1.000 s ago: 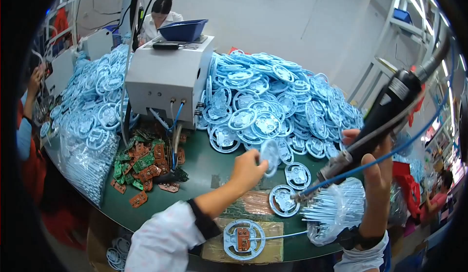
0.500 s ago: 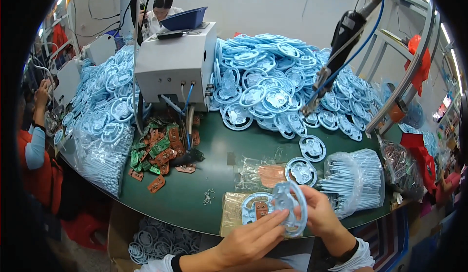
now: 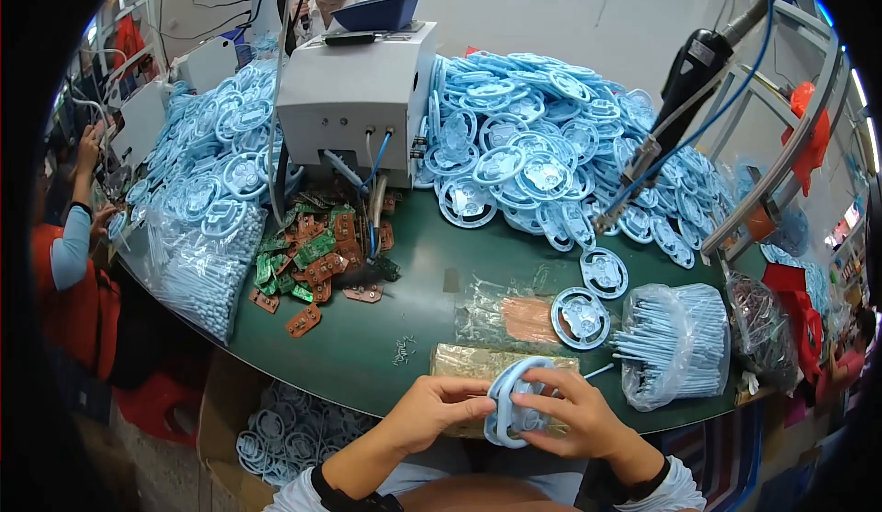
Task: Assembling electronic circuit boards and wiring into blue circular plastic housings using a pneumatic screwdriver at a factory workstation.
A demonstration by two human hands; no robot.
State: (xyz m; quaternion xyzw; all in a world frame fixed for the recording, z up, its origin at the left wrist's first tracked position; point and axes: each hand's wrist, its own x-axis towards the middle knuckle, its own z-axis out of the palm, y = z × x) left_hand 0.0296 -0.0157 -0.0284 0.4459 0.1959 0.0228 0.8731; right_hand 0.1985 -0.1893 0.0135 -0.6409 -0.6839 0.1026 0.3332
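Both my hands hold a light-blue plastic toy steering wheel (image 3: pixel 504 408), tilted nearly edge-on above the near table edge. Two rims show against each other, like two halves laid together. My left hand (image 3: pixel 424 416) pinches its left side between thumb and fingers. On the other side, the fingers of my right hand (image 3: pixel 579 416) press on the face and rim. Just behind lies a flat tan, tape-wrapped block (image 3: pixel 467 361), partly covered by the wheel and hands. Two single wheel parts (image 3: pixel 580 318) lie beyond it to the right. Whatever is inside the held wheel is hidden.
A large heap of blue wheel parts (image 3: pixel 528 140) fills the back. Left stand a grey machine (image 3: pixel 349 99) and a pile of circuit boards (image 3: pixel 317 259). A bag of blue sticks (image 3: pixel 675 347) sits right; a black electric screwdriver (image 3: pixel 689 71) hangs above. Below is a carton (image 3: pixel 216 434) of wheels.
The wheel half with an orange circuit board has left the tan block, and both hands now hold a double-rimmed wheel. My left hand has moved left around it. The view has shifted slightly.
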